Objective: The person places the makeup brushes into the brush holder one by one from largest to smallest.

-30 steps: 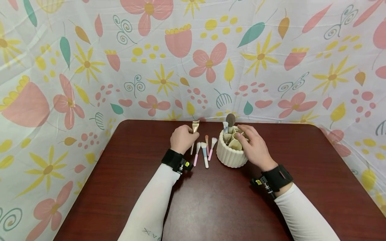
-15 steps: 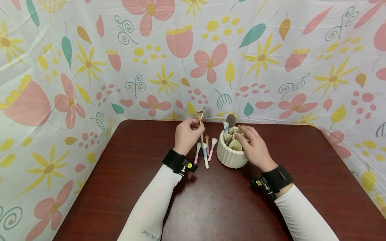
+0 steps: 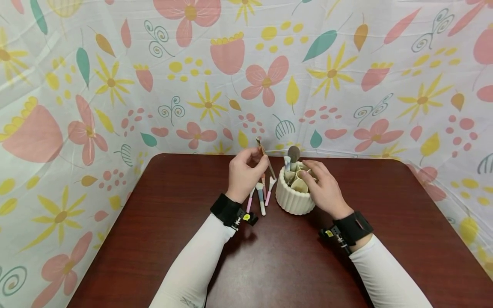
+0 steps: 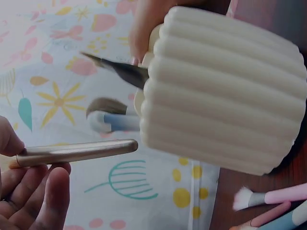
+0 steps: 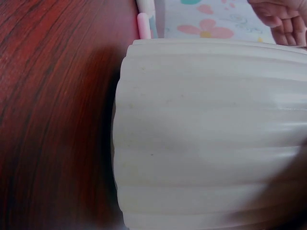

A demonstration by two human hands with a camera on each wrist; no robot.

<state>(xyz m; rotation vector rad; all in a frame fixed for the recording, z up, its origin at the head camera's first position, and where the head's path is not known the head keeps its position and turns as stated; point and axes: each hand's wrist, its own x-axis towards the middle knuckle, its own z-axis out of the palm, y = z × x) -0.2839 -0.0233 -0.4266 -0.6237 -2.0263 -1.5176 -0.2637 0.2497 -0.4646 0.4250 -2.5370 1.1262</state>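
My left hand (image 3: pixel 246 173) pinches a slim makeup brush (image 3: pixel 271 167) between thumb and fingers. Its metallic handle (image 4: pixel 81 151) points toward the cream ribbed brush holder (image 3: pixel 294 202), clear of the rim in the left wrist view. In the head view the brush slants, bristle end up and left. My right hand (image 3: pixel 327 188) holds the holder at its right rim, thumb and fingers over the top. Inside stand a large round dark-haired brush (image 3: pixel 294 153), a blue-ferruled brush (image 3: pixel 287 162) and a dark pointed one (image 4: pixel 127 72). The holder's wall (image 5: pixel 206 134) fills the right wrist view.
Several makeup brushes lie left of the holder, among them one with a blue ferrule and white handle (image 3: pixel 261 200) and a pink-handled one (image 3: pixel 268 196). The dark red wooden table (image 3: pixel 277 265) meets a floral cloth (image 3: pixel 265 81) behind.
My left hand has lifted the brush from the table's far side and moved right toward the holder. The brush has tilted, its handle end swinging right. My right hand has stayed at the holder.
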